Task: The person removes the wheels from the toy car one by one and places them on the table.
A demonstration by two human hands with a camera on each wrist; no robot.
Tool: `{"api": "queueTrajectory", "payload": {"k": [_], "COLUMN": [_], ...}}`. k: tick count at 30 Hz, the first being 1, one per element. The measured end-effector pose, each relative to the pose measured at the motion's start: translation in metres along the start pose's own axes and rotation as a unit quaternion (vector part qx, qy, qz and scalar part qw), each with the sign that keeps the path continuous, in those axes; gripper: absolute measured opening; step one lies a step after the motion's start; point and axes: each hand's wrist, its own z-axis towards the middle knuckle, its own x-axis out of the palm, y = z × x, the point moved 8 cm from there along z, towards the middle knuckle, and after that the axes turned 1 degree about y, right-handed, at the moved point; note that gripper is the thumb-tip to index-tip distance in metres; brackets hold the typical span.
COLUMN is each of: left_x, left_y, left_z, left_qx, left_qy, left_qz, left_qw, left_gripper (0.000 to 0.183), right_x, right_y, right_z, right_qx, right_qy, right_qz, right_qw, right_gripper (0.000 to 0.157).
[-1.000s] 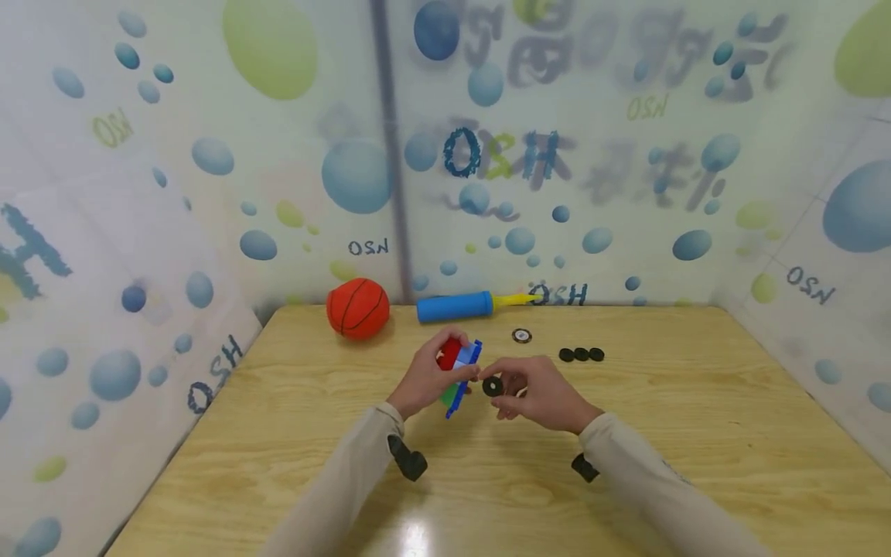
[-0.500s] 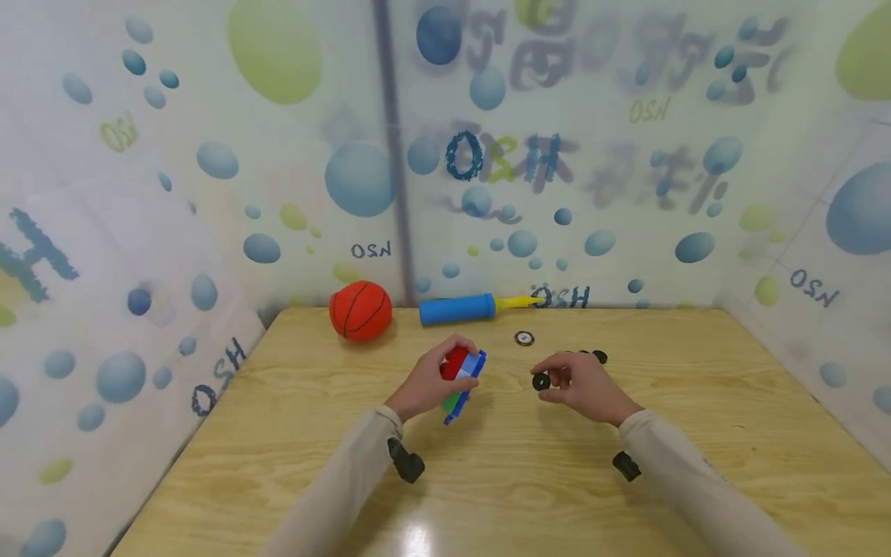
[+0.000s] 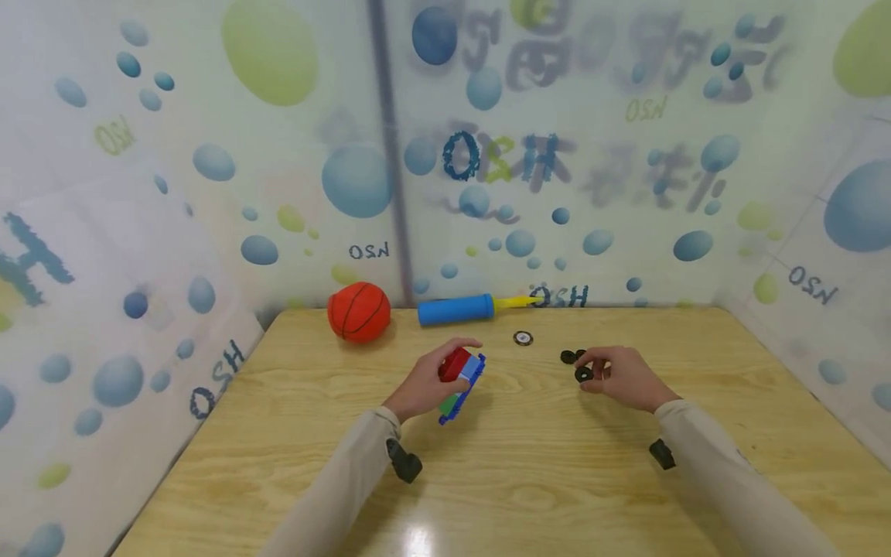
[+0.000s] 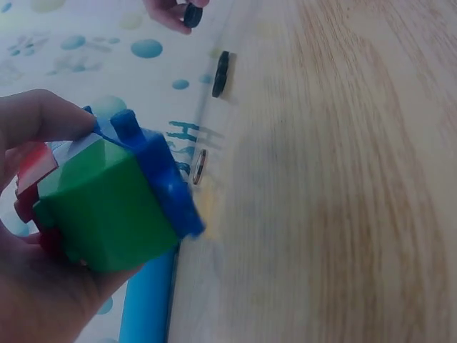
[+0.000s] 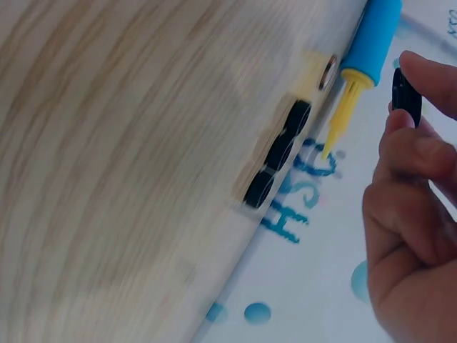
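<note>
My left hand (image 3: 421,387) grips a toy car body (image 3: 455,362) with red, green and pale blue blocks on a blue base. In the left wrist view its green end (image 4: 107,204) faces the camera. Thumb and fingers of my right hand (image 3: 626,377) pinch a small black toy wheel (image 3: 583,374) with a hole in its centre, raised over the table. Behind that hand more black wheels (image 3: 568,357) lie on the wood, partly covered by it. The right wrist view shows three of them in a row (image 5: 278,150).
Toward the back of the wooden table (image 3: 501,480) sits a red basketball-patterned ball (image 3: 359,312). Beside it lies a blue hand pump (image 3: 455,310) with a yellow nozzle. A round patterned disc (image 3: 523,338) lies in front of the nozzle. Printed sheets (image 3: 278,186) wall the table in.
My right hand has moved right, away from the toy car body, carrying the black wheel toward the wheels on the table. The left hand stays nearly in place, its index finger now lifted from the car.
</note>
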Motion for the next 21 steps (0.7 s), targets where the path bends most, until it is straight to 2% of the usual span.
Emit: {"api": "queueTrajectory", "payload": {"k": [5,12,21], "left_x": [-0.001,-0.002,0.001], "left_y": [0.001,0.003,-0.001], "left_z": [0.002,0.002,0.0], "left_qx": [-0.007,-0.019,0.009], "left_qy": [-0.002,-0.001,0.019], "left_qz": [0.011,0.017,0.023], "left_qw": [0.9999,0.9997,0.9995], "left_gripper": [0.066,0.063,0.059], "right_x": [-0.01,-0.016,-0.026], "right_y": [-0.015,-0.042,-0.068], "right_z": [-0.004,0.0,0.012], "right_qx": [0.008,0.049,0.075], "right_qy": [-0.002,0.019,0.013], "right_qz": [-0.02,-0.024,-0.058], "right_qw": [1.0,0.998,0.995], "right_gripper": [0.03,0.032,0.033]}}
